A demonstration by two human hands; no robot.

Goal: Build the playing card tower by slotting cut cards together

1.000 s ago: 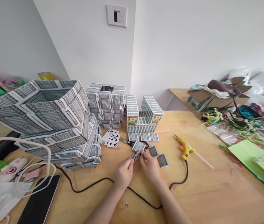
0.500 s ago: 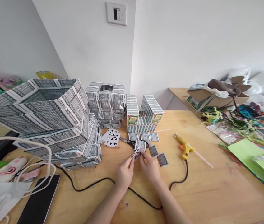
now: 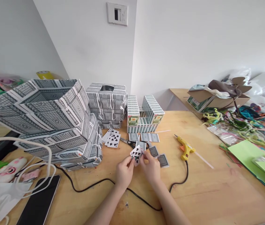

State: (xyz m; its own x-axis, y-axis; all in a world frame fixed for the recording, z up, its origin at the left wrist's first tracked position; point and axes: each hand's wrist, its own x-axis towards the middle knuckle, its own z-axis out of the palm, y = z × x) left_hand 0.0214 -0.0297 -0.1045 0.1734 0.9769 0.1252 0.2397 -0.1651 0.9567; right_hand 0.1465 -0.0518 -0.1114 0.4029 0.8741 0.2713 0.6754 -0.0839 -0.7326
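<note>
Club playing cards (image 3: pixel 136 152) are pinched between my left hand (image 3: pixel 124 172) and my right hand (image 3: pixel 151 165), faces toward me, above the table. Both hands have their fingers closed on them. Just behind lie patterned cards face down (image 3: pixel 154 137) and scissors (image 3: pixel 131 143), partly covered by a card. Two more face-down cards (image 3: pixel 163 160) rest right of my right hand. A fan of face-up club cards (image 3: pixel 113 139) lies to the left. Farther back stands a structure of small card boxes (image 3: pixel 144 128).
Large card-built structures (image 3: pixel 52 118) fill the left. A yellow glue gun (image 3: pixel 185 148) lies right, its black cord (image 3: pixel 95 181) running under my forearms. A phone (image 3: pixel 40 201) is front left; green paper (image 3: pixel 249 153), yarn scraps and a cardboard box (image 3: pixel 221 100) stand right.
The cards in my hands have turned, so that more of their club faces shows. My hands have barely moved.
</note>
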